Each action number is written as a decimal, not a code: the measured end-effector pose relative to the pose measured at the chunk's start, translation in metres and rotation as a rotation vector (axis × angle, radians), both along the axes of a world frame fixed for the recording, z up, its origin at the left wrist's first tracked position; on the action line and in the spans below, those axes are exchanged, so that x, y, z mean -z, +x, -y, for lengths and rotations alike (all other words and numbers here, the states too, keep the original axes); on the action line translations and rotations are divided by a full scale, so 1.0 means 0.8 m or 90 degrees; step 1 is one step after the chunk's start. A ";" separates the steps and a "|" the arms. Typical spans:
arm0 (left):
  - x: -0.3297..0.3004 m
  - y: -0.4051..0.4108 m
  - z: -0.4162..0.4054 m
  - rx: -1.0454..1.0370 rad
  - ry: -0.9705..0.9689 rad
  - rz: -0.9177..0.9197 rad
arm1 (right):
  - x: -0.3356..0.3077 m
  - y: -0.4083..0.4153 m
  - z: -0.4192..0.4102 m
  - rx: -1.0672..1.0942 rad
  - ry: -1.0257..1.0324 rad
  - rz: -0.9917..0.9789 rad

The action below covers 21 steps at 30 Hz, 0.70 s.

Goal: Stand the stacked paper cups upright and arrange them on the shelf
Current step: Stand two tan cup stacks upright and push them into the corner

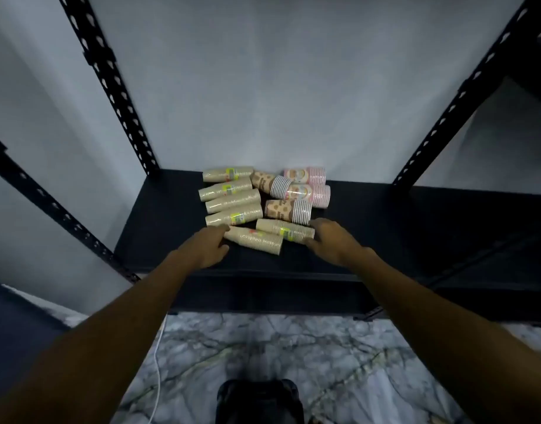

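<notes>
In the head view, a dark shelf (171,209) is seen across the middle of the frame, and every stack of paper cups on it is lying on its side in a cluster at centre. Six tan stacks (232,198) are counted, four in a column at centre left and two nearer the lower edge of the cluster; two brown patterned stacks (289,211) and two pink stacks (309,191) are found at centre right. No stack is seen upright, so the task is judged to be at its very start, with all ten stacks left to be stood up and arranged. The left hand (206,247) is laid with relaxed fingers against the narrow end of the nearest tan stack (255,240), nothing being grasped. The right hand (331,240) is placed at the wide end of the neighbouring tan stack (286,230); its grip appears released, fingers touching only
</notes>
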<state>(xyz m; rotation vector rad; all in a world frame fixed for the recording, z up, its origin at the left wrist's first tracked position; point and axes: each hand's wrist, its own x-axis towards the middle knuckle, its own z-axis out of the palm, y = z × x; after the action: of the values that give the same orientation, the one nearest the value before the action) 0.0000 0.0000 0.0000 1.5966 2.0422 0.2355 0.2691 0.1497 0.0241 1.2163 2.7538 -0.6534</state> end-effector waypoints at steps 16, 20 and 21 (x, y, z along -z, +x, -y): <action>0.184 -0.001 -0.023 -0.141 0.359 -0.015 | 0.207 -0.006 -0.020 0.021 0.261 -0.262; 0.197 -0.002 -0.024 -0.130 0.378 -0.030 | 0.229 -0.008 -0.015 0.060 0.319 -0.366; 0.201 -0.001 -0.024 -0.128 0.385 -0.043 | 0.232 -0.007 -0.014 0.066 0.335 -0.383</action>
<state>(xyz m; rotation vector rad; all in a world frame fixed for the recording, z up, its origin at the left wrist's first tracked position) -0.0012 0.0189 -0.1606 1.7377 2.3223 0.9615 0.2632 0.1611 -0.1618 1.4489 3.5469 -0.3422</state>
